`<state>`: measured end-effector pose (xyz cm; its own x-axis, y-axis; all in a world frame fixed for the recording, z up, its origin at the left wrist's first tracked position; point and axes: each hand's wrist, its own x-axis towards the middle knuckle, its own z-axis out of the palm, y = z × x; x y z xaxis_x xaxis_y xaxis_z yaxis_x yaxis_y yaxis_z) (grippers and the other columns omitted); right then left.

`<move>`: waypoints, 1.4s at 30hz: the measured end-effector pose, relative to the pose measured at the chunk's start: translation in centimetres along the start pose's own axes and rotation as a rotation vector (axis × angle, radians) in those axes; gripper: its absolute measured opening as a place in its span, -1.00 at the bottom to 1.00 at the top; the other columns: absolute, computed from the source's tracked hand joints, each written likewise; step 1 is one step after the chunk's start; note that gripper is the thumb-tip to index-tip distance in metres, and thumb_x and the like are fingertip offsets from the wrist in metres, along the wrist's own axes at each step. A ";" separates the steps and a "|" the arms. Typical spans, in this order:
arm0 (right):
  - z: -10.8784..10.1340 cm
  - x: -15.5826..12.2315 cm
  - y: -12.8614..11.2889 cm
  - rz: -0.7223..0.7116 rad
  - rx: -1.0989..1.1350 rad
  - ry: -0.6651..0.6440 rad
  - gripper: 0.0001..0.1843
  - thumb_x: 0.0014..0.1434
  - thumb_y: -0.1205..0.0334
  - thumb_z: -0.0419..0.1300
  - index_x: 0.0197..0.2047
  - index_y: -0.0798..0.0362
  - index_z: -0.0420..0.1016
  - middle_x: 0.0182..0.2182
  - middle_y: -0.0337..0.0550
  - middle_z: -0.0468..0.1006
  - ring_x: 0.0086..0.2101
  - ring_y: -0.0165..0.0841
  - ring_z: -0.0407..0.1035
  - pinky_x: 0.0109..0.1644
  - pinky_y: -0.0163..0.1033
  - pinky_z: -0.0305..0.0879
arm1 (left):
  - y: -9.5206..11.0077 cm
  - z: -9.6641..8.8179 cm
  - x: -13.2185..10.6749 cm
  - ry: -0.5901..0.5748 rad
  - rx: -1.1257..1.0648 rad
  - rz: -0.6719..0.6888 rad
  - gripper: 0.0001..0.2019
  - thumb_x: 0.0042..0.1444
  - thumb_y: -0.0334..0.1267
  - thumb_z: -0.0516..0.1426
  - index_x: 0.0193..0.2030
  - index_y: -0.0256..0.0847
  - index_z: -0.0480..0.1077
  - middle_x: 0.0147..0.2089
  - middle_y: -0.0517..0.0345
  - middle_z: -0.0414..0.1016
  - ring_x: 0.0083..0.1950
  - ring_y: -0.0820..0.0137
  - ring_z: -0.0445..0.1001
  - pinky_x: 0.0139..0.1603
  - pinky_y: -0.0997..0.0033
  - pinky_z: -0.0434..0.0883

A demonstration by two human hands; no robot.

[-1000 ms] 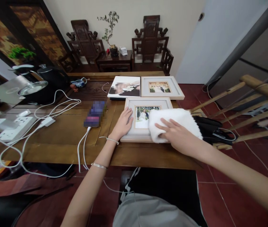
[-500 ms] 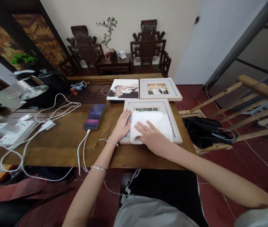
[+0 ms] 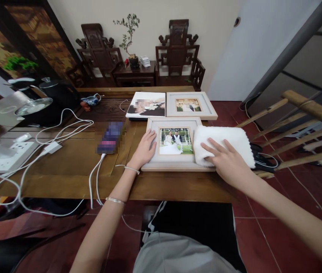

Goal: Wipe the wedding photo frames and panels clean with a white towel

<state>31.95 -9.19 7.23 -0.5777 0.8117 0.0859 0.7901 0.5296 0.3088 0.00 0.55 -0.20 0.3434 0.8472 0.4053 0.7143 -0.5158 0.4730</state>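
A pale wooden picture frame (image 3: 152,165) with a wedding photo lies flat near the front edge of the wooden table (image 3: 72,167). My left hand (image 3: 145,149) rests flat on the frame's left border, fingers stretched out. My right hand (image 3: 227,163) presses flat on a folded white towel (image 3: 234,138) that covers the frame's right side and hangs past the table's right edge. The photo in the frame is uncovered.
Behind the frame lie a second framed photo (image 3: 190,105) and an unframed print (image 3: 146,105). A phone (image 3: 110,137) on a white cable, power strips (image 3: 7,157) and tangled cords sit to the left. A wooden rack (image 3: 305,129) stands to the right; carved chairs (image 3: 178,53) stand at the back.
My right hand slid the towel left over the photo, then back to the right, so the photo shows again. My left hand stayed on the frame's left border.
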 end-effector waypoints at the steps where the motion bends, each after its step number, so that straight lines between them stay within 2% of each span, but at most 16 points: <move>1: 0.4 0.9 0.4 0.009 -0.006 0.001 -0.49 0.04 0.63 0.04 -0.11 0.02 0.65 0.30 -0.04 0.33 0.31 0.03 0.11 0.28 0.30 0.11 | 0.0 0.0 0.0 -0.004 0.002 0.001 -0.57 0.30 -0.29 -0.02 0.23 -0.44 0.34 0.35 -0.26 0.32 0.48 0.07 0.11 0.47 -0.06 0.11; 4: 1.6 4.0 1.9 0.047 -0.009 0.006 -0.46 0.04 0.64 0.03 -0.06 0.02 0.63 0.30 -0.05 0.34 0.31 0.01 0.12 0.28 0.27 0.12 | 0.0 -0.1 -0.1 -0.015 -0.004 0.003 -0.57 0.31 -0.28 -0.02 0.25 -0.40 0.32 0.36 -0.23 0.30 0.49 0.09 0.08 0.48 -0.07 0.10; 7: 2.2 7.6 3.3 0.126 -0.015 0.065 -0.46 0.10 0.62 -0.01 -0.02 0.06 0.61 0.30 0.00 0.32 0.32 0.06 0.09 0.27 0.39 0.05 | -0.1 0.0 -0.2 -0.010 -0.003 0.013 -0.58 0.32 -0.28 -0.02 0.25 -0.38 0.32 0.36 -0.22 0.30 0.49 0.09 0.08 0.47 -0.09 0.11; 9: 2.1 10.2 3.2 0.174 -0.006 0.139 -0.49 0.14 0.60 -0.02 0.03 0.11 0.58 0.34 0.08 0.25 0.34 0.13 0.01 0.29 0.48 -0.06 | -0.2 0.1 -0.2 -0.002 -0.005 0.016 -0.58 0.32 -0.29 -0.02 0.25 -0.38 0.33 0.36 -0.22 0.31 0.49 0.09 0.09 0.47 -0.09 0.12; 11: 1.7 12.9 2.2 0.160 0.017 0.212 -0.52 0.18 0.56 -0.01 0.06 0.15 0.56 0.39 0.09 0.13 0.37 0.14 -0.10 0.33 0.47 -0.18 | -0.2 0.2 -0.2 0.004 -0.008 0.014 -0.58 0.32 -0.29 -0.02 0.25 -0.37 0.33 0.35 -0.21 0.32 0.48 0.09 0.10 0.46 -0.09 0.12; 15: 1.2 18.2 -1.9 -0.045 0.034 0.303 -0.64 0.29 0.44 0.01 0.00 0.09 0.58 0.44 -0.08 0.03 0.41 0.03 -0.22 0.42 0.36 -0.36 | -0.1 0.0 -0.1 0.006 -0.010 0.000 -0.59 0.31 -0.28 -0.01 0.24 -0.34 0.35 0.35 -0.18 0.33 0.47 0.10 0.12 0.46 -0.10 0.13; 18: 1.8 20.8 -4.4 -0.127 0.061 0.252 -0.65 0.34 0.38 0.00 0.04 0.09 0.56 0.40 -0.06 0.15 0.39 -0.02 -0.11 0.42 0.32 -0.24 | 0.1 -0.2 -0.1 -0.003 0.000 -0.029 -0.60 0.30 -0.29 0.00 0.23 -0.30 0.37 0.32 -0.14 0.37 0.45 0.09 0.18 0.45 -0.12 0.15; 20: 2.4 21.4 -4.9 -0.119 0.064 0.219 -0.64 0.34 0.38 0.01 0.08 0.08 0.55 0.35 -0.03 0.26 0.36 -0.03 -0.02 0.40 0.33 -0.13 | 0.2 -0.3 0.0 -0.010 0.007 -0.039 -0.60 0.29 -0.29 0.00 0.22 -0.32 0.37 0.31 -0.17 0.38 0.44 0.08 0.19 0.45 -0.12 0.15; 23: 3.1 20.1 -3.6 -0.083 0.027 0.217 -0.63 0.30 0.44 0.03 0.03 0.04 0.58 0.31 -0.07 0.32 0.34 -0.01 0.03 0.36 0.36 -0.08 | 0.3 -0.3 0.0 -0.012 0.000 -0.024 -0.59 0.30 -0.29 0.00 0.23 -0.37 0.36 0.34 -0.21 0.34 0.47 0.09 0.13 0.46 -0.11 0.13; 29: 3.2 14.3 3.0 0.086 -0.077 0.077 -0.61 0.26 0.48 0.01 -0.09 0.03 0.64 0.26 -0.06 0.39 0.34 0.06 0.04 0.34 0.43 -0.15 | 0.2 0.0 -0.1 0.004 -0.008 -0.011 -0.60 0.31 -0.30 -0.01 0.23 -0.36 0.35 0.35 -0.20 0.33 0.48 0.11 0.11 0.46 -0.09 0.13; 32: 3.0 11.6 5.2 0.107 -0.099 0.010 -0.55 0.19 0.56 0.01 -0.08 0.05 0.64 0.24 0.02 0.42 0.32 0.05 0.08 0.31 0.43 -0.10 | 0.2 0.1 -0.1 0.020 -0.009 -0.004 -0.61 0.30 -0.31 0.00 0.22 -0.36 0.36 0.34 -0.19 0.35 0.47 0.11 0.13 0.45 -0.10 0.15; 35: 2.4 8.7 4.9 -0.002 -0.060 -0.011 -0.48 0.08 0.63 0.01 -0.03 0.09 0.62 0.23 0.10 0.41 0.30 0.02 0.14 0.28 0.32 0.04 | 0.2 0.0 -0.1 0.028 -0.010 -0.010 -0.61 0.29 -0.32 0.00 0.21 -0.38 0.37 0.33 -0.20 0.36 0.47 0.11 0.14 0.45 -0.09 0.15; 39: 0.7 3.9 2.1 -0.119 0.068 -0.030 -0.41 -0.06 0.67 0.04 -0.01 0.14 0.61 0.25 0.19 0.37 0.26 0.02 0.21 0.25 0.19 0.16 | 0.2 0.0 -0.1 0.029 -0.016 -0.017 -0.61 0.29 -0.32 0.01 0.21 -0.33 0.37 0.33 -0.18 0.36 0.46 0.12 0.15 0.45 -0.09 0.15; 42: -1.4 0.5 1.0 -0.232 0.259 -0.070 -0.31 -0.16 0.68 0.01 0.00 0.07 0.59 0.26 0.09 0.38 0.23 -0.07 0.27 0.23 0.04 0.22 | 0.1 0.0 -0.1 0.029 -0.008 -0.017 -0.61 0.28 -0.31 0.01 0.21 -0.32 0.37 0.33 -0.17 0.36 0.46 0.11 0.16 0.44 -0.13 0.15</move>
<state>32.17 -8.66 8.95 -0.7393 0.6729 -0.0267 0.6707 0.7392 0.0614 0.04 0.43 -0.22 0.3134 0.8521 0.4191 0.7147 -0.5023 0.4867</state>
